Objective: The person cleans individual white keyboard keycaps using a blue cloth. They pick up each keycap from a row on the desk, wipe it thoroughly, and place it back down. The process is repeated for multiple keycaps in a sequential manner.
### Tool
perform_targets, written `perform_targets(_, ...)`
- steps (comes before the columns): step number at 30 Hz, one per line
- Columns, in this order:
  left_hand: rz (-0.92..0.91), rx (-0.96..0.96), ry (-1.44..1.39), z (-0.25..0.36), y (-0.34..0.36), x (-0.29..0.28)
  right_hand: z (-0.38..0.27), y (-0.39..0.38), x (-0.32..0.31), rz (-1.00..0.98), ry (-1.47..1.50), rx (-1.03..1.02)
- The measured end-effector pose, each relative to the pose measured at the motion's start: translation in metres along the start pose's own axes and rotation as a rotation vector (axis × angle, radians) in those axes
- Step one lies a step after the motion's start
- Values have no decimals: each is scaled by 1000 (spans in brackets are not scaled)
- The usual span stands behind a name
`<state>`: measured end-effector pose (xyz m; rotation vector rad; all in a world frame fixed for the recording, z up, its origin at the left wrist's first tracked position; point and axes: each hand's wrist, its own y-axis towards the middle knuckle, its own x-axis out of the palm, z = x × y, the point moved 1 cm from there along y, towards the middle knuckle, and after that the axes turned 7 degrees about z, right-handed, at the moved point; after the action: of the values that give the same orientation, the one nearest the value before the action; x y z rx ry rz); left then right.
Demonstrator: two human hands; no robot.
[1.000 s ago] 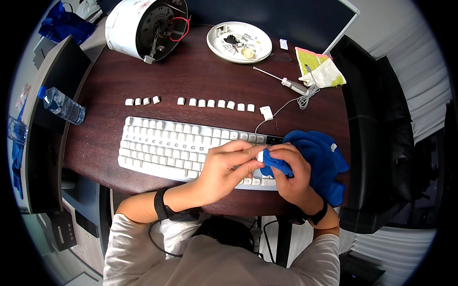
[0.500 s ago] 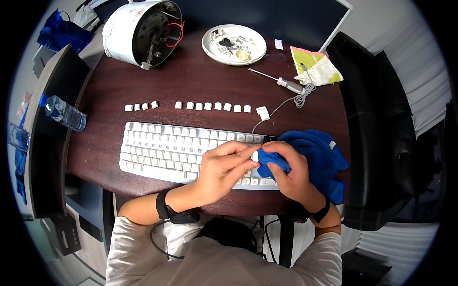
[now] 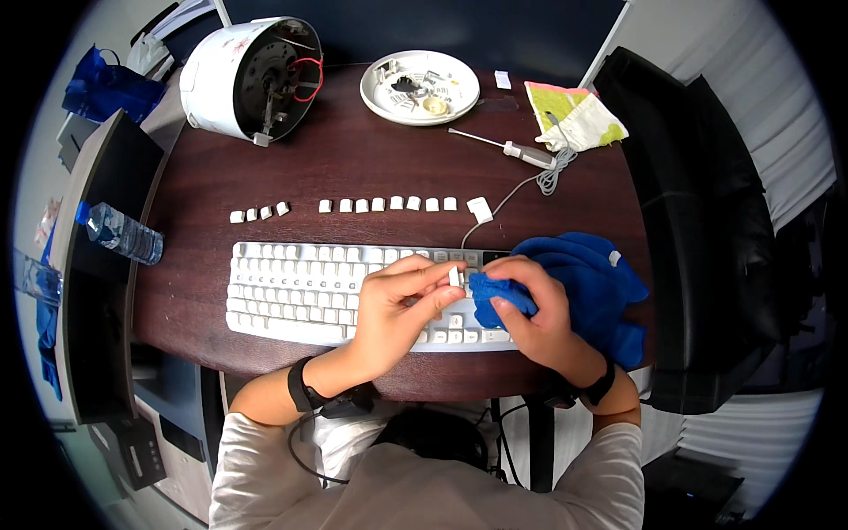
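Observation:
Over the right part of a white keyboard [image 3: 291, 311], my left hand [image 3: 394, 309] pinches a small white keycap [image 3: 456, 276] between thumb and fingers. Just to its right my right hand [image 3: 541, 329] is closed on a bunched piece of blue cloth [image 3: 486, 294], with more of the cloth [image 3: 601, 291] spread beside the keyboard. Loose keycaps [image 3: 362, 206] lie in a broken row behind the keyboard. A larger white piece [image 3: 480, 210] rests at that row's right end, beside the grey cable [image 3: 519, 187].
At the back are an opened white appliance [image 3: 212, 71], a plate of small parts [image 3: 406, 108], a screwdriver [image 3: 530, 155] and a folded green-white cloth [image 3: 590, 132]. A water bottle [image 3: 124, 231] lies on the left ledge. A black padded seat [image 3: 698, 265] borders the desk's right.
My left hand has drawn slightly left with the keycap, which now shows apart from the bunched cloth in my right hand. The whole view has also shifted slightly.

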<state>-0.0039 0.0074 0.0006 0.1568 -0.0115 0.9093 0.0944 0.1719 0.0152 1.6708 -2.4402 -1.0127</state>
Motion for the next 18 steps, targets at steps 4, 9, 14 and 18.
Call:
perform_targets(4, -52, -25, -59, 0, 0, 1, -2, -1, 5, -1, -14, -141)
perform_targets(9, -65, 80, 117, 2, -1, -2, -1, -5, 7, 3, -24, -180)
perform_targets(14, -17, 433, 347, 6, 0, -3, -4, -5, 3, -3, 8, -147)
perform_targets(18, -7, 551, 401, 1, 1, -4, -4, -5, 1, -30, 23, -123)
